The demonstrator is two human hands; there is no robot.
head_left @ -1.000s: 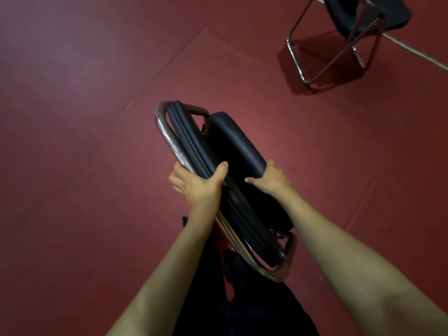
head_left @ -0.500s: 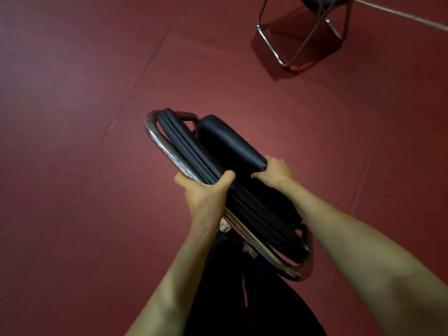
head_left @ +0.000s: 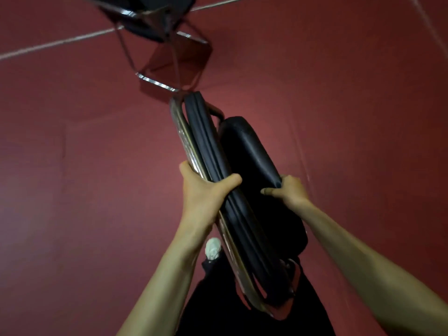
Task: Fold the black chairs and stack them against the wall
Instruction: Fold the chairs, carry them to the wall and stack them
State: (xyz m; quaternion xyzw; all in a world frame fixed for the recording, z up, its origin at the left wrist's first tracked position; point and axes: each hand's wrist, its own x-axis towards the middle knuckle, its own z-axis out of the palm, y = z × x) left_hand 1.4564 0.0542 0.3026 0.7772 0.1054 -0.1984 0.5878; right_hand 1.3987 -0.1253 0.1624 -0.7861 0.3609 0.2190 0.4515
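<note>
Red floor [head_left: 72,190]; chair [head_left: 247,146] in left hand [head_left: 206,197], right hand [head_left: 288,192]

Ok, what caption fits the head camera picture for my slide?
Left hand and right hand grip a folded black chair above the red floor; an unfolded black chair stands ahead.

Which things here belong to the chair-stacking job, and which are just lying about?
Job: folded chair, gripped by left hand and right hand; open black chair beyond.
Lying about: white floor line; pale shoe tip.
</note>
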